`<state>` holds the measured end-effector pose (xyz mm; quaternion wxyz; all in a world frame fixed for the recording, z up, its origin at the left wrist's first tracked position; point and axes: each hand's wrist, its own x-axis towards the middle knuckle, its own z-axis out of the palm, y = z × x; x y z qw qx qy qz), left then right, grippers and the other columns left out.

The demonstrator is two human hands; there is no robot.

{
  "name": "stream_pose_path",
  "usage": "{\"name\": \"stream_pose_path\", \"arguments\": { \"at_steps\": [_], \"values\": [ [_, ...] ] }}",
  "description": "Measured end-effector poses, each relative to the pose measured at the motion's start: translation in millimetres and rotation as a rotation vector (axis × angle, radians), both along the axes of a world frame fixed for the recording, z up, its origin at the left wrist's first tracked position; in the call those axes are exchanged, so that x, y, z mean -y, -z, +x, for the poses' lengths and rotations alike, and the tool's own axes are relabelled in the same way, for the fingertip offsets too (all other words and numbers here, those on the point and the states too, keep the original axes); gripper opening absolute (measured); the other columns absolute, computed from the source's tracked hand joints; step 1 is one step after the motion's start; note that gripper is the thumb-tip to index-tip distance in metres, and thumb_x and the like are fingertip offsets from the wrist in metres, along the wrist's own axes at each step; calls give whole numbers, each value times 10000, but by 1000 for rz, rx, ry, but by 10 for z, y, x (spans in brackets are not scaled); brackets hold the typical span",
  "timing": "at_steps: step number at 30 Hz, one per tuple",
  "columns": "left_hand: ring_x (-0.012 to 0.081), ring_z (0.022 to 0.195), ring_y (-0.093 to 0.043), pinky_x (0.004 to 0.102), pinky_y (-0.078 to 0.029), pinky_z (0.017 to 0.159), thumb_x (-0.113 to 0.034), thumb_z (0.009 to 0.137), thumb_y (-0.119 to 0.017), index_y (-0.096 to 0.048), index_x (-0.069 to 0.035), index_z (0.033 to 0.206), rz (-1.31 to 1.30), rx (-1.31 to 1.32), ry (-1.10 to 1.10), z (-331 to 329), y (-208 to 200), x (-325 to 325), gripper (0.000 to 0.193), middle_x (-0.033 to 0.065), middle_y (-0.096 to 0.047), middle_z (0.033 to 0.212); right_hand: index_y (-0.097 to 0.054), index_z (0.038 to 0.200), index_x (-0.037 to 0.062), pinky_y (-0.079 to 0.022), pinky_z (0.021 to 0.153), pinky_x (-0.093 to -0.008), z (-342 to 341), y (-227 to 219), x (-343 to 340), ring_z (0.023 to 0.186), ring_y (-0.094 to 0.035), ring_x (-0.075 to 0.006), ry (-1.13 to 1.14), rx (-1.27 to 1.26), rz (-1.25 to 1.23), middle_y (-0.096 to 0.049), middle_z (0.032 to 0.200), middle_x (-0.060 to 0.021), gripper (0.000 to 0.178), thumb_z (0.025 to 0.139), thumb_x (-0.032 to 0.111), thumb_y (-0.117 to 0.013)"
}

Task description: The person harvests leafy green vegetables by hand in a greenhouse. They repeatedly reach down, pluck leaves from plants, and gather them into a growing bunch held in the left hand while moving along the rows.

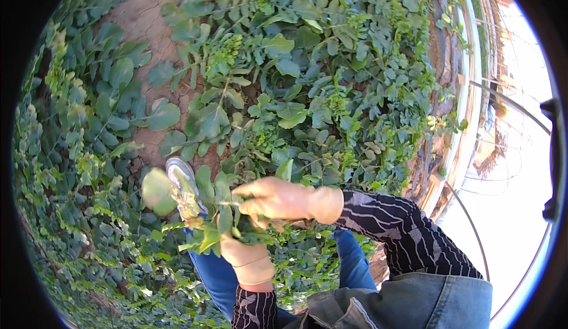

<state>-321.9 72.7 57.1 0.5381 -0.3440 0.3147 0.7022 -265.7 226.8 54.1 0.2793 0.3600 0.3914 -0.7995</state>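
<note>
Both of my hands wear pale orange gloves and meet low in the middle of the view. My left hand (245, 259) is closed around a small bunch of leafy greens (209, 237), and its fingers are partly hidden by the leaves. Just above it, my right hand (281, 199) reaches across from the right. Its thumb and fingers are pinched on a leaf stalk (223, 203) at the top of the bunch. Beyond the fingertips, a pale green leaf (158, 192) and a yellowed, withered leaf (186, 200) stick out to the left, blurred by motion.
Dense leafy plants (290, 110) grow all around, with a strip of cracked bare soil (142, 18) at the upper left. My shoe (179, 169) stands among the plants. On the right run a pale low edge (470, 116) and thin curved hoops (513, 104) before a bright background.
</note>
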Motion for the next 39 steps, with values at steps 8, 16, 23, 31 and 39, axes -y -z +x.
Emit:
{"name": "stream_pose_path", "arguments": {
  "at_steps": [8,16,23,31,39],
  "values": [
    [256,1132,-546,417,-396,1033,-275,991,-466,-412,-87,1424,-123,-9,-84,17,-251,-150,475,82,-579,1225,-608,1155,-5,-438,652,-483,441,-303,-188,753,-595,-389,-408,-316,551,-630,781,-205,324,889,182,-610],
    [206,1000,-587,375,-506,889,-224,966,-557,-431,-125,1406,-200,-228,74,159,-135,-204,469,37,-587,1128,-673,1097,46,-496,727,-424,720,-220,-352,846,-639,-343,-314,-517,441,-673,922,-175,344,875,309,-679],
    [196,1011,-600,392,-515,858,-245,997,-480,-556,-76,1262,-451,-192,322,223,-122,-163,324,36,-618,1145,-651,1145,70,-504,925,-319,1051,851,-1185,1027,-641,-185,104,168,1041,-662,1185,-89,224,959,105,-530],
    [232,1082,-587,417,-482,933,-275,990,-480,-551,-80,1283,-408,61,65,294,-41,-161,359,60,-609,1216,-683,1091,131,-517,849,-421,1351,1480,-1983,1034,-643,-286,-797,661,1313,-683,1093,-103,386,959,414,-454],
    [254,1099,-580,448,-466,963,-279,988,-483,-529,-94,1309,-397,108,102,341,-44,-233,374,65,-603,1225,-704,1068,132,-516,829,-422,1542,1495,-2000,1012,-643,-284,-853,784,1331,-703,1058,-69,436,952,471,-456]
  ]
}}
